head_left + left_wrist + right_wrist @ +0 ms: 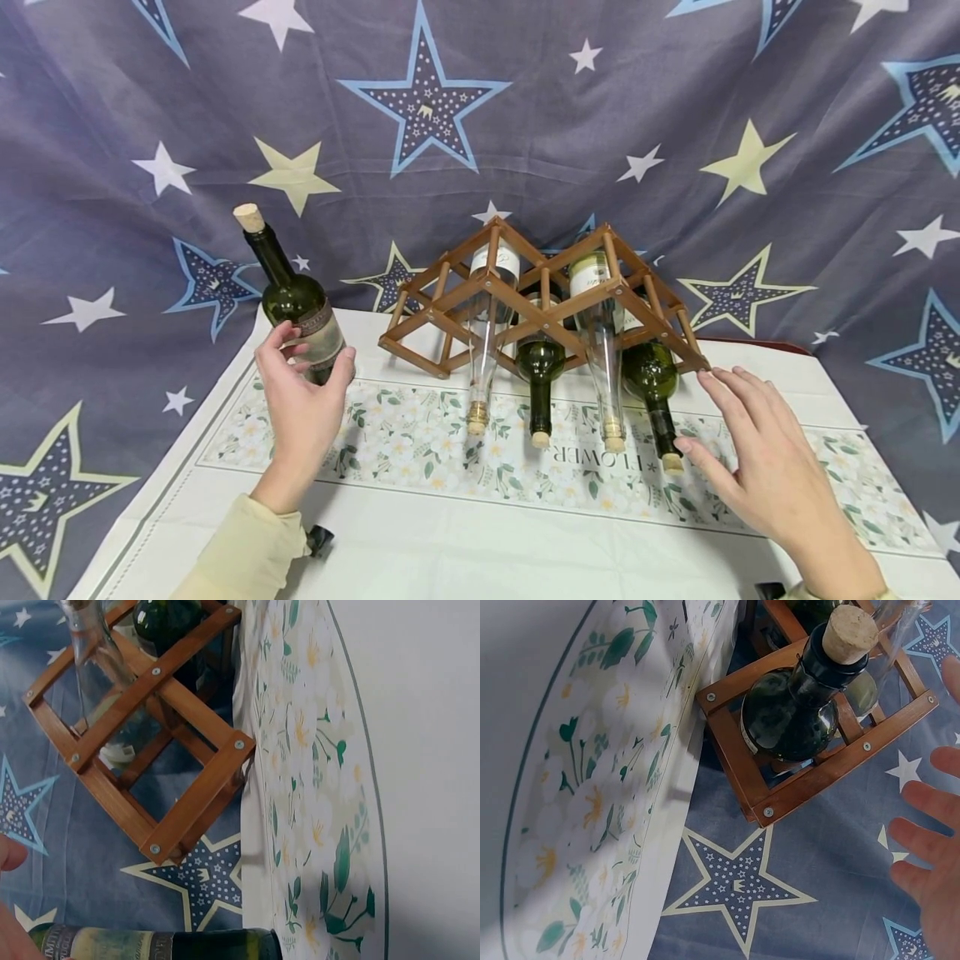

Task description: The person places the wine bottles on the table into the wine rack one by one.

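Note:
My left hand [303, 417] grips a dark green wine bottle [294, 296] low on its labelled body, thumb on one side and fingers on the other. The corked bottle leans to the left, cork up; its label also shows in the left wrist view along the bottom. To its right stands a wooden wine rack [545, 321] with several corked bottles lying in it, necks toward me. My right hand [772, 467] is spread beside the rack's right end, its fingers extended. Its thumb is right by the neck of the rightmost green bottle [651, 371], and no object lies within this hand.
A white tablecloth [480, 542] with a floral band [420, 450] covers the table. Behind the rack hangs a grey-blue curtain [555, 167] printed with stars. In the rack, a clear bottle [603, 333] and a green bottle [542, 358] protrude forward over the floral band.

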Demonstrator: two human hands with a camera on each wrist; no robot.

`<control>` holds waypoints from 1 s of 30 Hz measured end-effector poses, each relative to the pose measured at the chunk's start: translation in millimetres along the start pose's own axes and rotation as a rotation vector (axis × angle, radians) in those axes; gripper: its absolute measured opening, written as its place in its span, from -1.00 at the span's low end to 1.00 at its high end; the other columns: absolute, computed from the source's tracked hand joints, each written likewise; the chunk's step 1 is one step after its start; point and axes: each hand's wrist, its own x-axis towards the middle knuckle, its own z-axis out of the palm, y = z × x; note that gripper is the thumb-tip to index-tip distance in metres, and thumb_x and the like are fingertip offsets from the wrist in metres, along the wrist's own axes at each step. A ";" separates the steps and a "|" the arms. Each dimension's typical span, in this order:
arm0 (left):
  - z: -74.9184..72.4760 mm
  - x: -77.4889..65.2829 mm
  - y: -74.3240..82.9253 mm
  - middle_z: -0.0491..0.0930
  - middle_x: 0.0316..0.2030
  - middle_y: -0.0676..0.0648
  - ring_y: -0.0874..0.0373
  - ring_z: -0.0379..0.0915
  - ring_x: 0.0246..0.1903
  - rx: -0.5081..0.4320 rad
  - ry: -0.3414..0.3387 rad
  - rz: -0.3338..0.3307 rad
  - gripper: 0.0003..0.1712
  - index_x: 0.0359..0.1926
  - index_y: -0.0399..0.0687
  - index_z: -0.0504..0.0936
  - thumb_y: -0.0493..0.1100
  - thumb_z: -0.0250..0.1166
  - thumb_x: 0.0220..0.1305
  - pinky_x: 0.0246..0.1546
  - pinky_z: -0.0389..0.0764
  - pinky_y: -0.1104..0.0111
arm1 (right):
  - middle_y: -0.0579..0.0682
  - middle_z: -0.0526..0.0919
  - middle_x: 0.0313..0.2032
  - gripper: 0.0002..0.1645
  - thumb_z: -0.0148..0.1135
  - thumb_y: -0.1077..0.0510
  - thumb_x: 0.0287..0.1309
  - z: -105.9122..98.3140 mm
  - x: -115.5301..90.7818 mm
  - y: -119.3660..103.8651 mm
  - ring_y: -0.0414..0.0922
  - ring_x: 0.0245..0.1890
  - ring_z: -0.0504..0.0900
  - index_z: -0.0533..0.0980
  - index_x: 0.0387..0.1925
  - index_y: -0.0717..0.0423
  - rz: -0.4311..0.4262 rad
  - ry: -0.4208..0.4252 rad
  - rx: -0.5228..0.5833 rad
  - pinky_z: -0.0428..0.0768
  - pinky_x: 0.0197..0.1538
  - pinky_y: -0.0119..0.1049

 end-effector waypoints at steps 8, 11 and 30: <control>-3.1 4.7 -5.6 0.24 0.22 -0.04 0.08 0.28 0.10 0.028 0.045 -0.008 -0.11 0.39 -0.09 0.22 -0.06 0.46 0.12 -0.01 0.38 0.23 | 0.29 0.41 0.28 -0.02 0.14 -0.41 0.22 0.3 -0.8 -0.3 0.22 0.36 0.27 0.35 0.41 0.18 0.004 -0.003 0.002 0.03 0.45 0.09; -4.3 7.1 -10.3 0.24 0.20 -0.06 0.05 0.26 0.06 0.051 0.059 0.016 -0.12 0.38 -0.10 0.23 -0.03 0.45 0.13 -0.04 0.35 0.23 | 0.27 0.40 0.29 -0.02 0.16 -0.40 0.21 0.2 -0.8 -0.4 0.21 0.37 0.25 0.33 0.42 0.17 0.013 -0.016 0.000 0.02 0.46 0.08; -0.7 27.6 -34.3 0.25 0.18 -0.11 0.05 0.23 0.09 0.102 0.084 -0.034 -0.06 0.38 -0.03 0.22 0.05 0.49 0.06 0.07 0.28 0.29 | 0.25 0.39 0.31 -0.03 0.24 -0.33 0.18 0.0 -0.7 -0.2 0.19 0.39 0.22 0.32 0.43 0.17 0.019 -0.042 -0.001 0.01 0.45 0.09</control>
